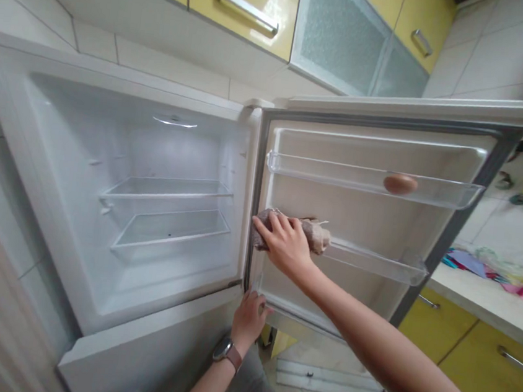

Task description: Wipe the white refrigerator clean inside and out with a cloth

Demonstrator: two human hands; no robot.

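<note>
The refrigerator door (365,225) stands wide open to the right of the cabinet. My right hand (287,242) presses a folded brown-grey cloth (317,236) against the hinge-side end of the lower door shelf (371,262), with its fingers over the cloth. Below it, my left hand (249,316), wearing a watch (223,349) on the wrist, grips the bottom edge of the door near the hinge. A brown egg (400,184) sits in the upper clear door shelf (329,171).
Two glass shelves (174,227) sit inside the white refrigerator compartment (69,201) on the left. Yellow wall cabinets (244,7) hang above. On the right is a counter (475,296) with colourful bags (473,266) on it. A white panel (330,383) lies on the floor.
</note>
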